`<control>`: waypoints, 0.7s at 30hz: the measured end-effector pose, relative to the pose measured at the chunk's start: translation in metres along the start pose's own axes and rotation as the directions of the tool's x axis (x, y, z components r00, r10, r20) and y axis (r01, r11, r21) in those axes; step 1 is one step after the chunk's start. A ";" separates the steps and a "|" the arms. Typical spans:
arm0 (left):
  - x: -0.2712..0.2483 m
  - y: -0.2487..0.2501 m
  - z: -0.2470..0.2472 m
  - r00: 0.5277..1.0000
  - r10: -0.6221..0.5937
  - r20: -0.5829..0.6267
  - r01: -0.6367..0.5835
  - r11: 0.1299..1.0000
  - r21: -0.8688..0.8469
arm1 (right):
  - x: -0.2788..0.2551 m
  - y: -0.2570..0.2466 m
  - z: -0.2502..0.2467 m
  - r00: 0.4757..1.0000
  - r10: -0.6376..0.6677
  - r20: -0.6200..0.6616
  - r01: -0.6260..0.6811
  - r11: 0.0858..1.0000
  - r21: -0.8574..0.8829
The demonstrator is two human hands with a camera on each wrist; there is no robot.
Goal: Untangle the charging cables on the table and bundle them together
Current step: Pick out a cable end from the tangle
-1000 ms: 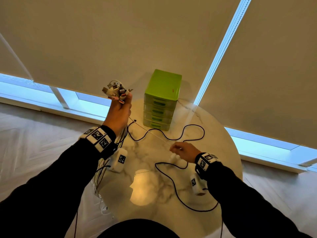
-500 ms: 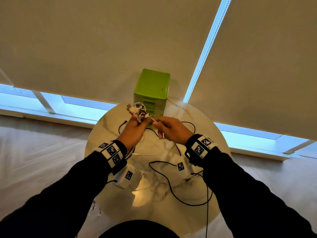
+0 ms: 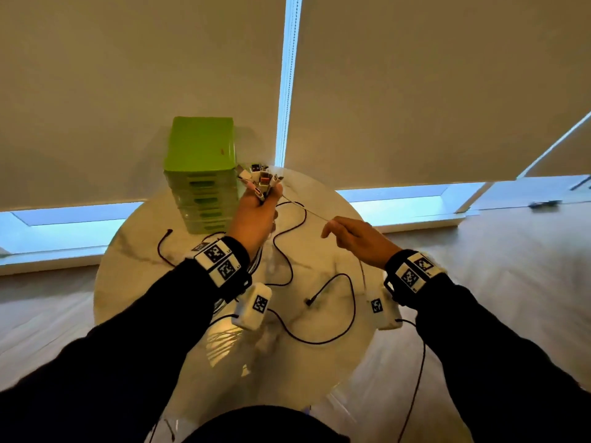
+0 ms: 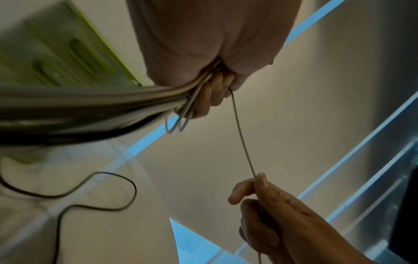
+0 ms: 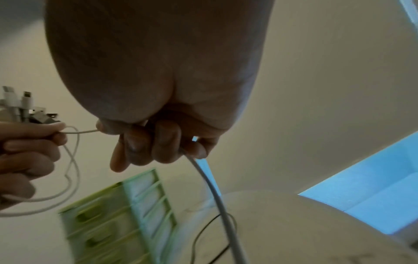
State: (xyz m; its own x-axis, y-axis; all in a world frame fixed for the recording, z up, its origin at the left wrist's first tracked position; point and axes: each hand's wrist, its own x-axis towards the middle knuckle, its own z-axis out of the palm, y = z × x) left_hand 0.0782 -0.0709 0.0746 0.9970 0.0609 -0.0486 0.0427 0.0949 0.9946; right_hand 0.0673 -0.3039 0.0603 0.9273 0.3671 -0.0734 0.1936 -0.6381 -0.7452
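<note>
My left hand (image 3: 259,207) is raised above the round marble table (image 3: 134,260) and grips a bunch of white charging cables; their plugs (image 3: 260,179) fan out above the fist. In the left wrist view the cable bundle (image 4: 113,100) runs out of the palm. One thin white cable (image 3: 305,211) stretches taut from that fist to my right hand (image 3: 355,239), which holds it with curled fingers (image 5: 144,144). Below the right hand the same white cable (image 5: 212,187) hangs toward the table. A black cable (image 3: 319,340) lies in loose loops on the tabletop beneath both hands.
A green drawer unit (image 3: 201,174) stands at the table's far side, just left of my left hand. Beige roller blinds (image 3: 415,91) cover the windows behind. Thin black wires hang from the wrist cameras (image 3: 252,310) over the table's near edge.
My hands, close together half a second ago, have drawn apart. The right hand slid rightward along the white cable, pulling it taut. The left hand stays raised with the bundle.
</note>
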 end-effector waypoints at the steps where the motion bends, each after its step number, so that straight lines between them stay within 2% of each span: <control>1: -0.001 -0.003 0.012 0.999 -0.013 0.044 0.012 1.000 0.029 | -0.009 0.010 -0.008 0.999 0.032 -0.031 -0.033 0.999 -0.017; 5: -0.012 -0.014 0.067 0.980 -0.051 0.191 0.035 0.996 0.082 | -0.046 0.037 -0.032 0.986 0.142 -0.089 -0.139 0.990 0.040; 9: -0.029 -0.024 0.121 0.944 -0.018 0.329 -0.041 0.985 0.169 | -0.072 0.030 -0.037 0.979 0.185 -0.083 -0.177 0.979 0.102; 13: -0.043 -0.040 0.148 0.905 -0.096 0.414 -0.008 0.970 0.242 | -0.104 0.036 -0.047 0.953 0.239 -0.188 -0.253 0.966 -0.051; 16: -0.042 -0.045 0.154 0.891 -0.120 0.438 0.049 0.984 0.169 | -0.138 0.065 -0.058 0.927 0.306 -0.218 -0.340 0.930 -0.140; 19: -0.037 -0.040 0.155 0.879 -0.157 0.450 0.127 0.987 0.096 | -0.173 0.112 -0.072 0.866 0.457 -0.201 -0.497 0.827 -0.262; 21: -0.037 -0.036 0.156 0.867 -0.192 0.460 0.184 0.981 0.062 | -0.192 0.142 -0.075 0.794 0.583 -0.173 -0.600 0.705 -0.379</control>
State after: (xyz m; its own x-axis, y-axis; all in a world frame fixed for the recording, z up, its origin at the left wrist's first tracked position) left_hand 0.0497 -0.2313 0.0550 0.8860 -0.4229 -0.1903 0.2292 0.0425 0.9725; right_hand -0.0596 -0.5158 0.0180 0.9045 -0.1971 -0.3782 -0.2979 -0.9265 -0.2297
